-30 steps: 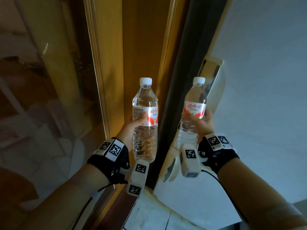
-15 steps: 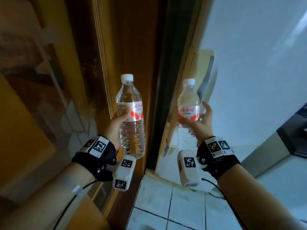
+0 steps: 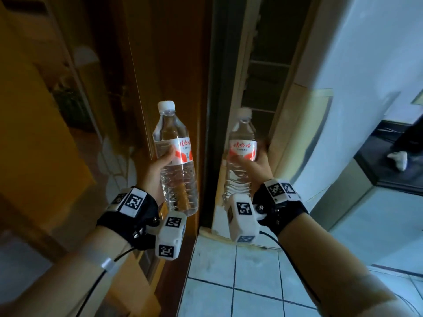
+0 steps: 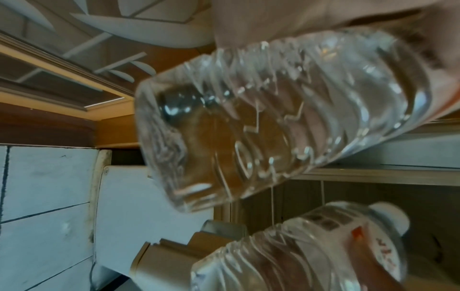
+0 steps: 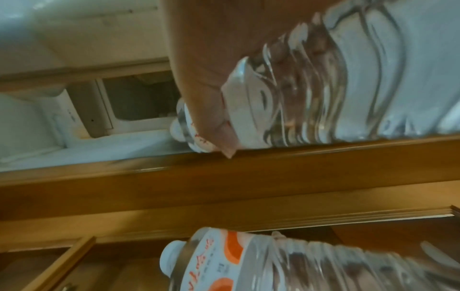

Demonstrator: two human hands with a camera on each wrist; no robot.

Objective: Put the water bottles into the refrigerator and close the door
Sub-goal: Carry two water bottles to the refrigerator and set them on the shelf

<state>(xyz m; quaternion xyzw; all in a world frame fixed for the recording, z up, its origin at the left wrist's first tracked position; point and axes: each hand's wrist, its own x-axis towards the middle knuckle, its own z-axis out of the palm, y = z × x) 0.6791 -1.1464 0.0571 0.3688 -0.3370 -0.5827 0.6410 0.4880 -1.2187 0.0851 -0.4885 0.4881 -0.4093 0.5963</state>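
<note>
**Two bottles held upright at the open fridge**

Compared with half a second ago, the head view has swung rightward and the fridge interior (image 3: 263,72), with its dim shelves, now shows between the dark door frame and the white fridge door (image 3: 370,65); a second ago only the closed white face and its handle were in sight. The right hand (image 3: 254,163), whose fingers were spread beside the door edge half a second ago, now wraps the label of its bottle again, and its fingertips blur against the edge of the door. The left hand (image 3: 158,170) has kept much the same hold throughout.

The left bottle (image 3: 175,156) stands upright in the left hand, white cap on top, base pointing down toward the wrist, its long axis close to vertical with the cap leaning slightly left. The thumb crosses the red-and-white label and the fingers curl behind. It is in front of the brown wooden panel (image 3: 174,53), left of the fridge opening.

The right bottle (image 3: 240,156) is also upright, cap up, long axis near vertical, gripped around the label by the right hand. It hangs in front of the gap at the lower part of the fridge opening, not yet inside. The two bottles are near each other and roughly parallel, not touching.

White floor tiles (image 3: 229,282) lie below both wrists.
</note>
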